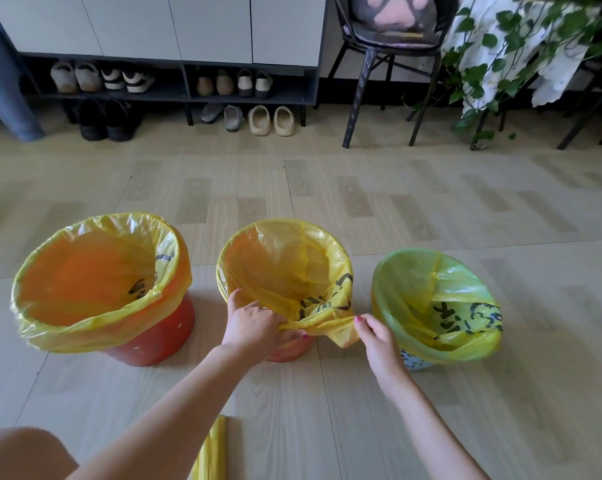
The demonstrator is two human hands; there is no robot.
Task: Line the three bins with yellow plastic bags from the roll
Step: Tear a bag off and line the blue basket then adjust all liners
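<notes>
Yellow plastic was gathered between your two hands at the near rim of the middle bin (pixel 285 353). To finish that step well, you needed to spread the bunched edge of the bag (pixel 292 271) sideways and fold it down over the rim evenly, pulling gently so the thin film did not tear or drag the far side off.

Your left hand (pixel 254 325) had its fingers (pixel 294 336) curled round the twisted strip of bag, resting against the rim. Your right hand (pixel 375 336) pinched the other end of that strip between thumb and fingertips, just beside the green-looking bin (pixel 413 363).

Outward from there, the left bin (pixel 154 348) already wore its liner, folded over all round, and the right one looked lined too. The roll of bags (pixel 212 452) lay on the floor (pixel 327 188) near you, between your forearms. Shoes (pixel 271 120) sat by a shelf well beyond.
</notes>
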